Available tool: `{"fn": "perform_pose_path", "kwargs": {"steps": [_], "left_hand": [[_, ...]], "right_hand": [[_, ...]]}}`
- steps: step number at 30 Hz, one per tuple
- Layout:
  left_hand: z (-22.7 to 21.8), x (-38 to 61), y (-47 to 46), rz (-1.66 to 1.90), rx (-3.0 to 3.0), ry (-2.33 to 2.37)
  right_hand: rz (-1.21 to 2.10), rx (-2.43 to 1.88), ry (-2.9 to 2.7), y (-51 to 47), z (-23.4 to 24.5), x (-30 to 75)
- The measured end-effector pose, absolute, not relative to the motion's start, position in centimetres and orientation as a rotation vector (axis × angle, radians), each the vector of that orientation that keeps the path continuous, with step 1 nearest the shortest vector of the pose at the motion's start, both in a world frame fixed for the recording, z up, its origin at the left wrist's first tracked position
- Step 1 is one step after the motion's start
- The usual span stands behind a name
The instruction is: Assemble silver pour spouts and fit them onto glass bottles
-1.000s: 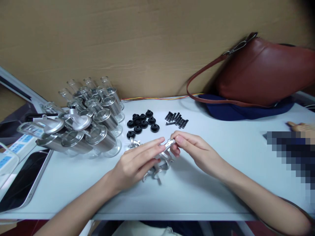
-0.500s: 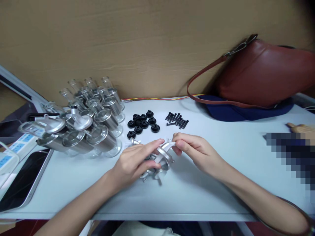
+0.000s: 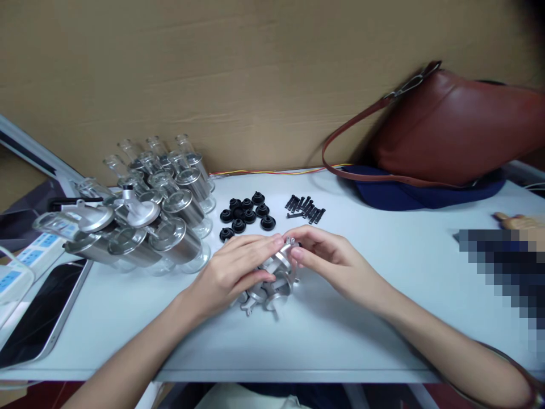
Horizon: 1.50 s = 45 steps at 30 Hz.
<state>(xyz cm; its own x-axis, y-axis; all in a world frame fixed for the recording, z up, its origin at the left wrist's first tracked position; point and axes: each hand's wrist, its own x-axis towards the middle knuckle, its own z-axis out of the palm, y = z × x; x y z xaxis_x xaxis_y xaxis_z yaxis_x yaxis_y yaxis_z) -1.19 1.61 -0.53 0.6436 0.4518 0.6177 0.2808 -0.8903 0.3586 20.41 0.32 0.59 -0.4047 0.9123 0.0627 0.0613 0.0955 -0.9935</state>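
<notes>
My left hand and my right hand meet over a small pile of silver metal parts on the white table. Both hands pinch one silver metal part with a round flange, held tilted just above the pile. My left fingers curl over the part from the left. My right thumb and forefinger grip its upper end. Black rubber caps and black screws lie just beyond my hands.
Several glass-and-metal cylinders are heaped at the left. A tablet and a power strip lie at the far left. A brown leather bag on blue cloth sits back right. Another person's hand rests at the right edge.
Both hands have lowered the silver part toward the pile and drawn closer together. My left fingers now cover more of it.
</notes>
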Motion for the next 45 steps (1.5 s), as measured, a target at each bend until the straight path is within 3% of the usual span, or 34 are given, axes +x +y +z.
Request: {"fn": "perform_pose_path", "kwargs": {"steps": [6,11,14,26,35,45], "left_hand": [[-0.2,-1.9,1.8,1.007,2.806,0.683],[0.0,-1.8,1.8,1.028,2.538,1.317],[-0.3,-1.5,1.8,0.834,2.374,1.605],[-1.4,-1.5,2.0,0.610,2.431,1.692],[-0.4,-1.6,1.8,1.254,2.715,1.382],[-0.4,-0.4,0.3,1.548,2.125,0.907]], "right_hand": [[1.403,-0.991,-1.597,0.1,0.8,20.4],[1.281,-1.030,-1.592,0.0,1.3,20.4],[1.267,-1.030,-1.586,0.1,1.3,20.4],[1.238,-1.067,-1.631,0.0,1.3,20.6],[1.132,-1.109,-1.590,0.2,1.4,20.5],[1.313,-1.120,-1.542,0.4,0.7,20.4]]}}
